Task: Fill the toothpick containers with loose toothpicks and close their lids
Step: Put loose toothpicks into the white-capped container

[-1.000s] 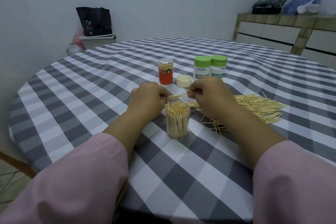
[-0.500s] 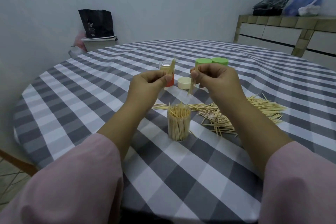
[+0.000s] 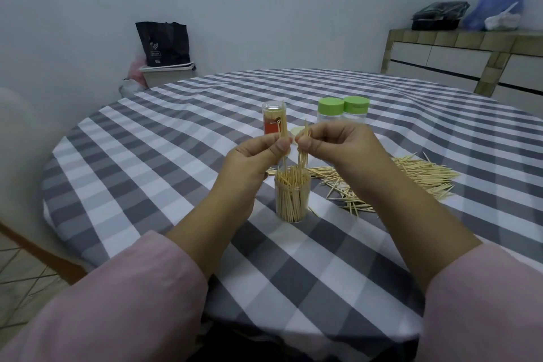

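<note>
A clear open container (image 3: 292,198) stands upright on the checked tablecloth (image 3: 164,156), packed most of the way with toothpicks standing on end, and it serves as the landmark here. Directly above its mouth, the left hand (image 3: 258,156) has its fingers curled and pinches a few toothpicks (image 3: 283,132) between thumb and forefinger, held nearly upright with their lower tips reaching down to the container's opening. Just to the right of that, also above the container, the right hand (image 3: 338,144) is curled in the same way and pinches its own small bunch of toothpicks (image 3: 303,150), the lower ends dipping into the sticks already in the container. The two hands are close together, thumbs almost meeting. To the right of the container and slightly behind it, a loose pile of toothpicks (image 3: 417,176) lies spread flat on the cloth, with stray sticks reaching almost to the container's base. Behind the container, partly hidden by the left hand's toothpicks, stands a lidded container with an orange label (image 3: 273,117). Behind and to the right of the landmark are two clear containers with green lids (image 3: 343,107), side by side and touching. A pale round lid (image 3: 296,132) lies on the cloth behind the container, mostly hidden between the hands. Pink sleeves (image 3: 117,297) cover both forearms nearer the camera than the container.
</note>
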